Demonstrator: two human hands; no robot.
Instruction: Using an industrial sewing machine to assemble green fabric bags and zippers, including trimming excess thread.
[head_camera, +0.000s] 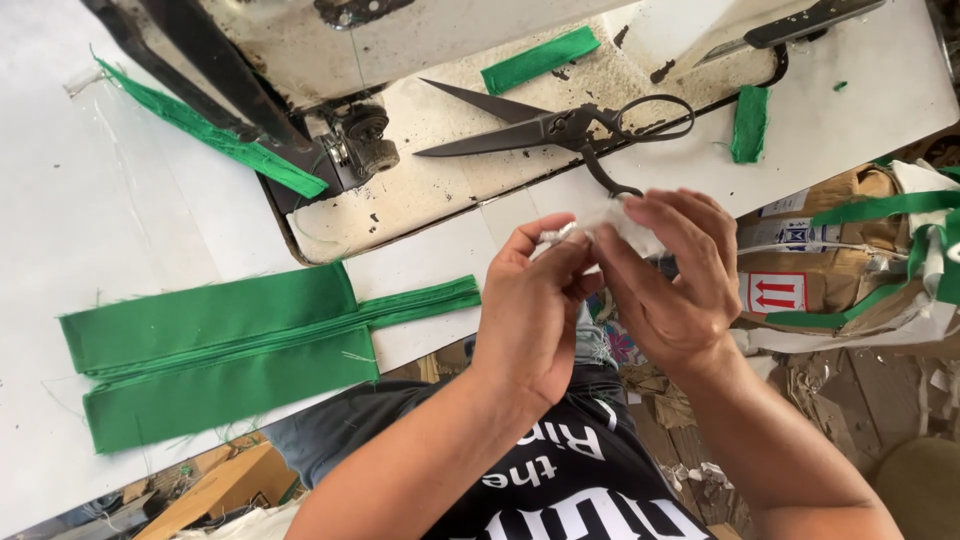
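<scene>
Two bare hands meet at the front edge of a white sewing table (120, 240), pinching a small crumpled scrap of white fabric (620, 222) between them. The left hand (530, 300) closes thumb and forefinger on the scrap's near end; the right hand (670, 280) curls its fingers over the far end, gripping it (how much of the scrap lies under that palm cannot be told). The scrap sits at the centre of the frame, held just above the table edge.

At 12 o'clock from the hands, a pair of large dark metal tailor's shears (560, 128) lies open on the worn bed of a cream-coloured sewing machine (430, 40). At 9 o'clock, well apart, a folded green cloth panel with a long narrow tail (220, 350) rests flat on the table. Short green fabric strips lie at 12 o'clock (540, 58) and 1 o'clock (750, 122). At 3 o'clock, a brown cardboard box (820, 270) is draped with green ribbon.
</scene>
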